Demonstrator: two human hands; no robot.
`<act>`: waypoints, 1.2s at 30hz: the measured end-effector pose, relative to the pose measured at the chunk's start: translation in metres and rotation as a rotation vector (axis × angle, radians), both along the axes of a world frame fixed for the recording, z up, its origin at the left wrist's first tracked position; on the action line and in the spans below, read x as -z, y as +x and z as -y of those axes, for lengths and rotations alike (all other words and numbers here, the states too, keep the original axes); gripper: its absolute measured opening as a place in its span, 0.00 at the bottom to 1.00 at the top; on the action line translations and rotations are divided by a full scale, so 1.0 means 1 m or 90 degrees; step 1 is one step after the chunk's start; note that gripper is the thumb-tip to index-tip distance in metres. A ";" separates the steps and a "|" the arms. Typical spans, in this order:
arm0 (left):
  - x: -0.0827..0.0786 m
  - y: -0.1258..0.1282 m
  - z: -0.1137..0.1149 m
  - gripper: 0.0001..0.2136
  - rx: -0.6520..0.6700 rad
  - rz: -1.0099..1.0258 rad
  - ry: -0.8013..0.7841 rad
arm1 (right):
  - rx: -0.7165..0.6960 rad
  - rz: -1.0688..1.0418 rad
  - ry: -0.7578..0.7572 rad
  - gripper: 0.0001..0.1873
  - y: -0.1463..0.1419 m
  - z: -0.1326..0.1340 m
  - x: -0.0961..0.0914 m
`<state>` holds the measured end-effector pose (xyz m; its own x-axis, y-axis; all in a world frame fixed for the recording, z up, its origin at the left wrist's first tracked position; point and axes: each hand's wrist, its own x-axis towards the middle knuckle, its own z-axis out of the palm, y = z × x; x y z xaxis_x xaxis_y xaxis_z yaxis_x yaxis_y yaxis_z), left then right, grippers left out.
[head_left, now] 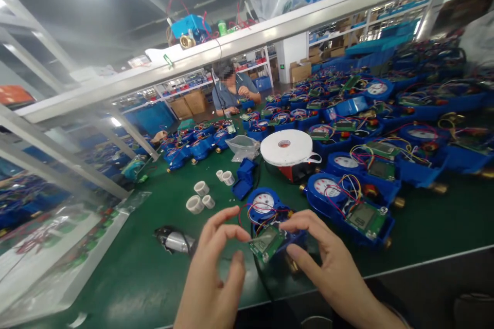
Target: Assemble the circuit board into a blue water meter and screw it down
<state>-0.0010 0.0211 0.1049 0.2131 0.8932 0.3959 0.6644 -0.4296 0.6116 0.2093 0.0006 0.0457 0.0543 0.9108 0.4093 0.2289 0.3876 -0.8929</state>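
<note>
Head view: green display board [270, 247] sits between left hand [216, 267] and right hand [328, 254], long axis near-left to far-right, both hands' fingers curled, can't tell if gripping.

A hand could pass over the green tabletop [129, 272] left of the left hand [216, 272], around the black-and-silver tool [177, 241], while white rolls [195, 205] and a broad white reel [278, 153] stand ahead and close-packed blue meters [322, 205] block the way beyond the right hand [328, 257].
</note>
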 end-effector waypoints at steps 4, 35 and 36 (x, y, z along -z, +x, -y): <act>0.013 0.021 0.027 0.09 0.044 0.045 -0.087 | -0.067 -0.012 -0.030 0.06 -0.003 0.004 -0.009; 0.121 0.051 0.048 0.10 -0.105 0.308 -0.129 | -0.278 -0.273 -0.245 0.22 0.020 -0.029 0.038; 0.115 0.050 0.045 0.10 -0.106 0.309 -0.117 | -0.270 -0.292 -0.260 0.21 0.016 -0.028 0.034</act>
